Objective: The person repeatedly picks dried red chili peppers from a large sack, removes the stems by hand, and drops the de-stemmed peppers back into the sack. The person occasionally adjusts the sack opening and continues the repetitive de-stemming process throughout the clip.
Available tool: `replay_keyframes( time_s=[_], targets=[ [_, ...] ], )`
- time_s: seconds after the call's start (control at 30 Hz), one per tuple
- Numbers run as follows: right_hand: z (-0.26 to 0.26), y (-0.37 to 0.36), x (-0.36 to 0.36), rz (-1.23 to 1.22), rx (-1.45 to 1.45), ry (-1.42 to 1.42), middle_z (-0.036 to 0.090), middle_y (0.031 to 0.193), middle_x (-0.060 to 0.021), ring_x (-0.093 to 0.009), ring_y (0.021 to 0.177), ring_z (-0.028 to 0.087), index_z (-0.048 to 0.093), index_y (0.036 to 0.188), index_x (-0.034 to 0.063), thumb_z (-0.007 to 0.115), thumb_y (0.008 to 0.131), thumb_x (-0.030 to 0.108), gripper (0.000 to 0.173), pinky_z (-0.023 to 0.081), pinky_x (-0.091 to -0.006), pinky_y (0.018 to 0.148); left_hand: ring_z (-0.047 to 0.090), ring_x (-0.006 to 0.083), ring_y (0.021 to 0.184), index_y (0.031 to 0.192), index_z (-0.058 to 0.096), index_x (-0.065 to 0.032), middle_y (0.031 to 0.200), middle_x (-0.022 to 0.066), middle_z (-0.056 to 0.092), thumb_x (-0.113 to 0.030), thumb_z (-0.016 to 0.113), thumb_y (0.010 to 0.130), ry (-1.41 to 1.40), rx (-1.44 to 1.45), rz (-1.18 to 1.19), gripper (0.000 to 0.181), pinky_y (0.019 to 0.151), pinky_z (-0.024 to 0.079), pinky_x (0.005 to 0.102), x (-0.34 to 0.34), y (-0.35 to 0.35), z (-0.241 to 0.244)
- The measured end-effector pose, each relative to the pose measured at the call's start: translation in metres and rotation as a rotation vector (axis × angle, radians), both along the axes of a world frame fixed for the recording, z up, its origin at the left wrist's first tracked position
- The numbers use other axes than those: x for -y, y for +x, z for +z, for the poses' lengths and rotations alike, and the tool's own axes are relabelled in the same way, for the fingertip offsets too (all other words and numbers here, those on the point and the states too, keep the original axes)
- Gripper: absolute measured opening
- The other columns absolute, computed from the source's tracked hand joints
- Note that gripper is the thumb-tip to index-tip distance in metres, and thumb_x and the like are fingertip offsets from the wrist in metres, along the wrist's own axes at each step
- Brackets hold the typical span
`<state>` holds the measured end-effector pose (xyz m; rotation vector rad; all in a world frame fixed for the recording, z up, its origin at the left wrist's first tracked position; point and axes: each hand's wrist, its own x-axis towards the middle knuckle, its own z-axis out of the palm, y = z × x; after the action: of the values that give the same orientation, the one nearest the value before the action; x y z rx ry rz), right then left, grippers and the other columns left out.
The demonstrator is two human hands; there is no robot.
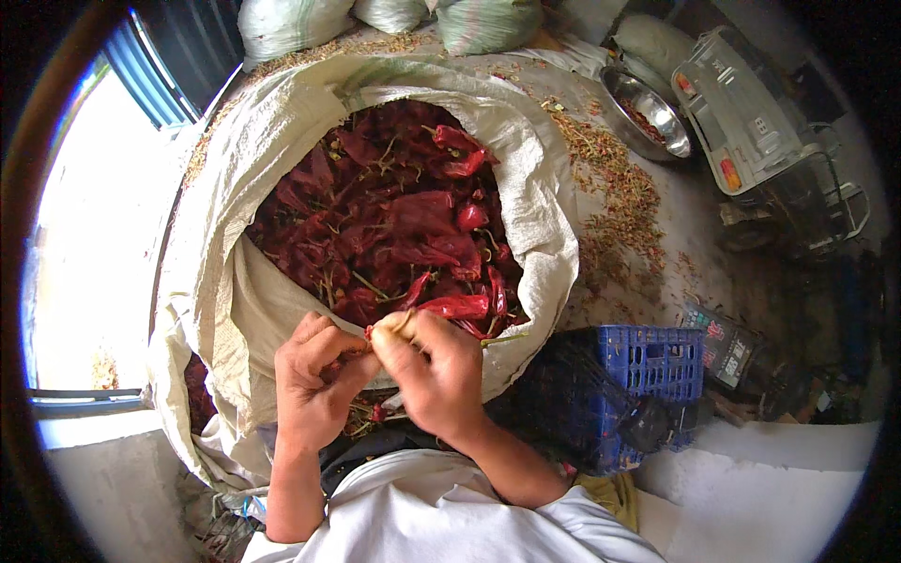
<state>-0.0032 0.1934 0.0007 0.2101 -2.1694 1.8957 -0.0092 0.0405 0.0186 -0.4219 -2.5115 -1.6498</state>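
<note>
My left hand and my right hand meet fingertip to fingertip over the near rim of a large white woven sack. A dried red chili pepper is pinched between them, mostly hidden by the fingers, and a bit of dark red shows inside my curled left fingers. At my right fingertips a pale, stem-like piece sticks up. Dried red chili peppers, many with stems, fill the sack, whose top is rolled outward. Just beyond my right hand lies a brighter red pepper.
Loose stems and chili bits cover the floor right of the sack. Further right are a steel bowl holding red pieces and a clear plastic bin. A blue plastic crate stands at my right. Filled sacks line the back.
</note>
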Motion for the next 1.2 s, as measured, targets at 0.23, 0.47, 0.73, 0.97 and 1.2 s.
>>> replay_keyframes(
  time_s=[0.23, 0.47, 0.73, 0.97, 1.2],
  targets=[
    [-0.002, -0.033, -0.013, 0.104, 0.34, -0.977, 0.057, 0.075, -0.0002, -0.005, 0.054, 0.051, 0.056, 0.097, 0.0061, 0.056, 0.1, 0.019, 0.014, 0.043, -0.0221, 0.045, 0.051, 0.0064, 0.063, 0.092, 0.065, -0.0011, 0.08, 0.005, 0.062, -0.017, 0.072, 0.083, 0.561, 0.183, -0.006, 0.02, 0.056, 0.041, 0.0225, 0.015, -0.012, 0.003],
    [-0.018, -0.019, -0.004, 0.47, 0.453, -0.841, 0.066, 0.103, -0.0102, -0.015, 0.083, 0.066, 0.053, 0.117, 0.0036, 0.049, 0.102, 0.018, 0.021, 0.058, -0.0291, 0.068, 0.066, 0.0286, 0.107, 0.129, 0.06, -0.0091, 0.118, 0.0146, 0.066, -0.002, 0.061, 0.088, -0.655, -0.18, 0.17, 0.042, 0.089, 0.052, 0.039, 0.032, -0.168, -0.03],
    [-0.021, -0.017, -0.011, 0.57, 0.405, -0.529, 0.062, 0.095, -0.0039, -0.011, 0.082, 0.064, 0.056, 0.107, 0.0041, 0.055, 0.101, 0.018, 0.015, 0.056, -0.0258, 0.066, 0.063, 0.0383, 0.107, 0.126, 0.063, -0.0109, 0.115, 0.0164, 0.068, -0.016, 0.068, 0.088, -0.831, -0.382, 0.324, 0.039, 0.092, 0.049, 0.0452, 0.071, -0.182, -0.07],
    [-0.007, -0.021, -0.009, 0.241, 0.207, -0.192, 0.059, 0.075, -0.0029, -0.011, 0.065, 0.059, 0.057, 0.099, 0.0041, 0.065, 0.097, 0.022, 0.02, 0.05, -0.0287, 0.058, 0.062, 0.0291, 0.085, 0.102, 0.064, -0.0033, 0.093, 0.0127, 0.065, -0.004, 0.071, 0.08, -0.27, -0.178, 0.162, 0.023, 0.074, 0.051, 0.0385, 0.029, -0.087, 0.008],
    [0.002, -0.02, -0.014, -0.012, -0.139, 0.152, 0.062, 0.08, -0.0141, -0.033, 0.07, 0.063, 0.058, 0.094, 0.0031, 0.07, 0.092, 0.025, 0.024, 0.049, -0.042, 0.059, 0.054, 0.0287, 0.074, 0.111, 0.064, -0.0044, 0.083, 0.0095, 0.057, 0.0, 0.073, 0.064, -0.335, -0.257, -0.101, 0.048, 0.063, 0.045, 0.036, -0.004, -0.021, 0.018]
  ],
)
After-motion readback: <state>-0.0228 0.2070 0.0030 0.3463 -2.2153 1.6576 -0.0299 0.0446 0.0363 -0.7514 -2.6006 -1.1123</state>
